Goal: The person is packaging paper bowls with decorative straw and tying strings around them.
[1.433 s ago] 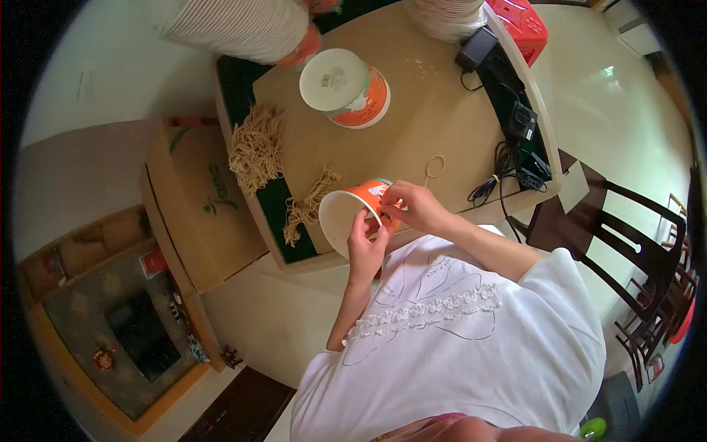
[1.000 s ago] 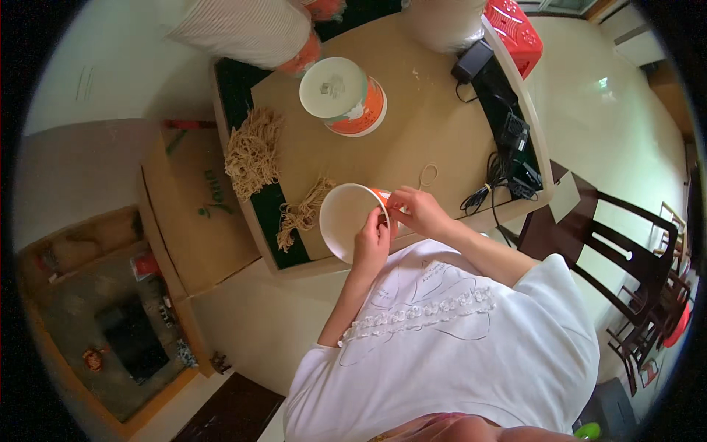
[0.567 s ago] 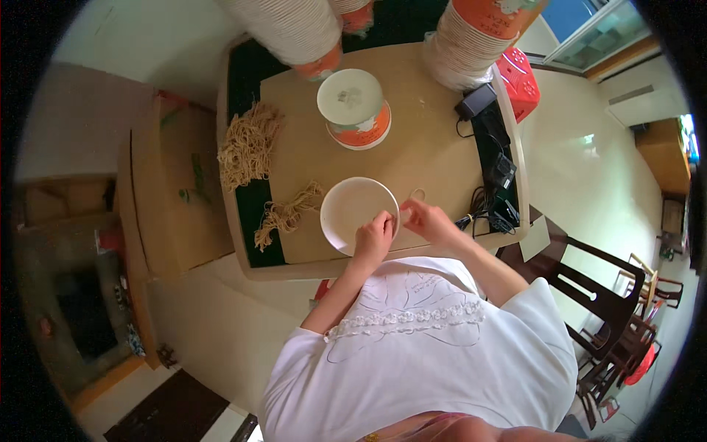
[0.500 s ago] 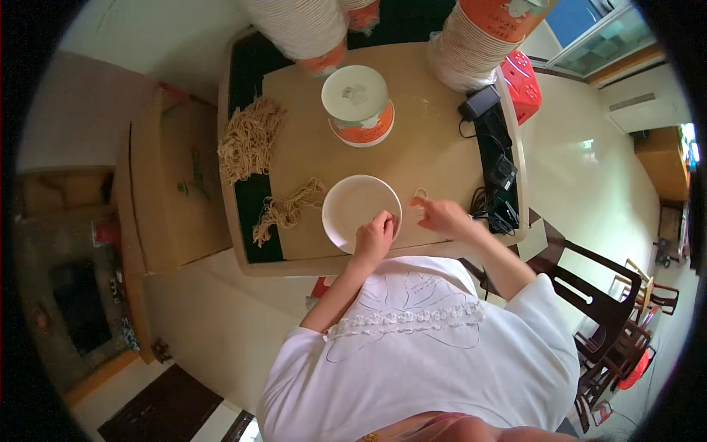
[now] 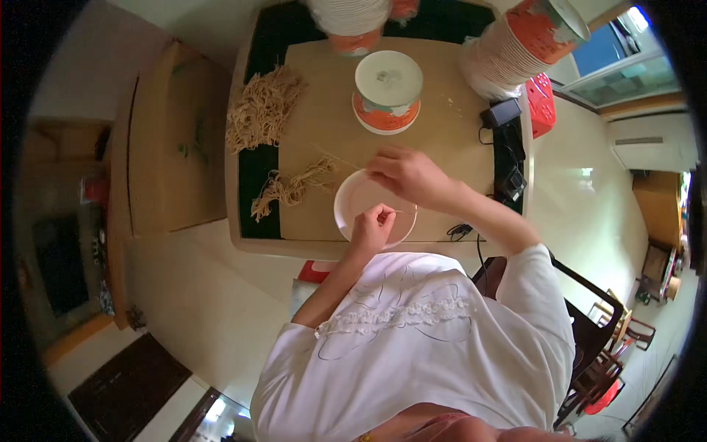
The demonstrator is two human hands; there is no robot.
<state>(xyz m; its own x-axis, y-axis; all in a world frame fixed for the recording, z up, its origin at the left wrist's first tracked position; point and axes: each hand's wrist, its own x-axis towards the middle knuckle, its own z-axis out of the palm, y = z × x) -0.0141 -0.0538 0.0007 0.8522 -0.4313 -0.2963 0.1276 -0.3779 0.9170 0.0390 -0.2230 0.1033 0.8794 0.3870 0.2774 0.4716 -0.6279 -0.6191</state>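
Note:
A white round paper bucket (image 5: 347, 197) stands open at the near edge of the table, in front of me. Over its near part is my left hand (image 5: 373, 225), closed in a pinch, with a thin pale strand of twine (image 5: 398, 212) poking out to the right. My right hand (image 5: 405, 177) reaches across the bucket's far rim, fingers bent and pressed together. A thin strand runs toward its fingertips from the small bundle of tan twine (image 5: 291, 188) on the left. Its fingertips are partly hidden. Farther left lies a larger twine heap (image 5: 265, 110).
Beyond the bucket stand orange-and-white paper buckets (image 5: 388, 81), one upside down on top. Tall nested stacks rise at the back, left (image 5: 353, 22) and right (image 5: 519, 55). A black adapter (image 5: 501, 113) and cables lie along the right edge; a red stool (image 5: 540, 103) is beyond.
My right hand has swung from right of the bucket to over its far rim, toward the small twine bundle. The left hand stays pinched over the bucket. The whole view has shifted.

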